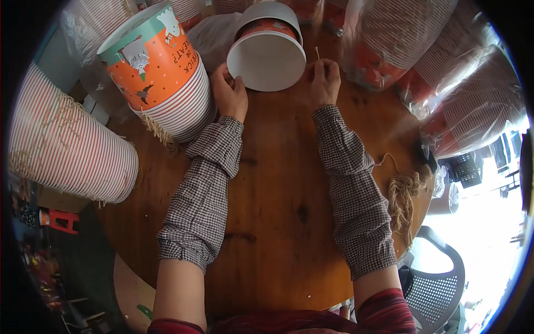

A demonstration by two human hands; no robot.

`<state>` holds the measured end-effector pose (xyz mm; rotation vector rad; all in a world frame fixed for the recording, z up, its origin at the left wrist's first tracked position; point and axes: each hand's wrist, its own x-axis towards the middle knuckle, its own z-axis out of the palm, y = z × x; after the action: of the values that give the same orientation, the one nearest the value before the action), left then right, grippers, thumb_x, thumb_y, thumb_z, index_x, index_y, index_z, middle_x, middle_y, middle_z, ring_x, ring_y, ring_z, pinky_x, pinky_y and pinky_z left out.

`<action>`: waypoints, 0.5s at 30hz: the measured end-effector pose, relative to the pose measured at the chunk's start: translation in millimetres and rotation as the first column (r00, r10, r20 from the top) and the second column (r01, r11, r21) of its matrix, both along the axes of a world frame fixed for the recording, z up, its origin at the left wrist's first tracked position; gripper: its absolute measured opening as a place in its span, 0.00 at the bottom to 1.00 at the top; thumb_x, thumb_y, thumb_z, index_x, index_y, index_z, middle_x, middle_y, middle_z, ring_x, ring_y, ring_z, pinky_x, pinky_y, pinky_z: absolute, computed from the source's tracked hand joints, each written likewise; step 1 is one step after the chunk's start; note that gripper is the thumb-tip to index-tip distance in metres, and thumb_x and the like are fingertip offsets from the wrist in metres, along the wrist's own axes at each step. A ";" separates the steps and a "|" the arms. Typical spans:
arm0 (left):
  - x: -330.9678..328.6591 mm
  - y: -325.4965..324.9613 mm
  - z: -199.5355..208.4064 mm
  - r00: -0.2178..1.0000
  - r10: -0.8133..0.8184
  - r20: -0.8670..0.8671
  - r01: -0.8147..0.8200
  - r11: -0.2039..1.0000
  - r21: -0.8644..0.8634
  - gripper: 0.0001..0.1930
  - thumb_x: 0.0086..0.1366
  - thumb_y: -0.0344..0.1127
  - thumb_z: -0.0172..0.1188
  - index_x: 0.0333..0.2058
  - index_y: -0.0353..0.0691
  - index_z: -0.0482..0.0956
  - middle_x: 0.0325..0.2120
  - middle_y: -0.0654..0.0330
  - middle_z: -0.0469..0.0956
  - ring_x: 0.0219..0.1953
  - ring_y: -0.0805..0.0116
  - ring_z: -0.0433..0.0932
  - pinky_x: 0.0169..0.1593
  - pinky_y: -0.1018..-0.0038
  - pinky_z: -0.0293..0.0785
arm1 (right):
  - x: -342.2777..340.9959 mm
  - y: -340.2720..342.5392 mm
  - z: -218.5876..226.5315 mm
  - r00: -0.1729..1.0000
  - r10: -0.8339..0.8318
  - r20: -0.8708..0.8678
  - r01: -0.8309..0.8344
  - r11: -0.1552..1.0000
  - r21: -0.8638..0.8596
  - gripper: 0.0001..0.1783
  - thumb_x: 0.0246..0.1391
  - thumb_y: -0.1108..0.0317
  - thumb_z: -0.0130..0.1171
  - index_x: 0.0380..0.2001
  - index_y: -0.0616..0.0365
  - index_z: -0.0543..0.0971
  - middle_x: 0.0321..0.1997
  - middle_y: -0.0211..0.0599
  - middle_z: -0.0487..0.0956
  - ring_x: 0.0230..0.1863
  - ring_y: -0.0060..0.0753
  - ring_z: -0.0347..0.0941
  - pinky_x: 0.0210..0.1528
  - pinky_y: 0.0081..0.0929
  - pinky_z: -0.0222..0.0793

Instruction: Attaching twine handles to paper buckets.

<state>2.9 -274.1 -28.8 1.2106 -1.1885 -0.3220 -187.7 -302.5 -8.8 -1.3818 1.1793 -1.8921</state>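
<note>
At the tipped bucket (267, 61), left hand (231, 96) grasps its edge; right hand (326, 83) pinches string (317, 53).

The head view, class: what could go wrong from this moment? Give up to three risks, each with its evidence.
The round tub might slip or roll: the left hand is only at its edge, while the right hand pinches a thin cord.
The left sleeve could bump the orange stack close beside it.
The right sleeve may snag the loose cord bundle near the edge of the table.
</note>
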 end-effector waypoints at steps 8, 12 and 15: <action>0.4 -5.2 2.3 0.993 0.098 -0.065 -0.089 0.988 0.129 0.14 0.61 0.30 0.58 0.43 0.32 0.69 0.35 0.54 0.74 0.37 0.63 0.74 0.43 0.70 0.71 | -6.5 -22.1 -16.0 0.996 -0.019 -0.091 0.026 0.997 0.077 0.14 0.60 0.61 0.48 0.36 0.64 0.71 0.30 0.38 0.76 0.28 0.29 0.71 0.34 0.26 0.68; 0.4 -7.1 1.3 0.996 0.056 -0.066 -0.043 0.982 0.185 0.13 0.60 0.31 0.58 0.40 0.31 0.69 0.33 0.55 0.74 0.35 0.63 0.74 0.42 0.70 0.71 | -11.0 -22.8 -20.7 0.993 0.107 0.044 -0.113 0.982 0.154 0.11 0.61 0.61 0.48 0.37 0.58 0.70 0.30 0.32 0.75 0.23 0.20 0.66 0.23 0.22 0.64; 0.8 -6.9 0.9 0.991 0.035 -0.127 -0.011 0.983 0.183 0.14 0.59 0.32 0.61 0.40 0.31 0.72 0.35 0.57 0.75 0.36 0.68 0.74 0.42 0.72 0.70 | -12.7 -18.1 -18.3 0.982 0.148 0.113 -0.168 0.965 0.199 0.15 0.60 0.60 0.47 0.36 0.63 0.72 0.31 0.37 0.76 0.25 0.24 0.69 0.28 0.24 0.68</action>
<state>3.7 -281.1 -27.9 1.3398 -1.0482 -0.4935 -200.4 -320.6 -27.1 -1.2190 1.1468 -1.6547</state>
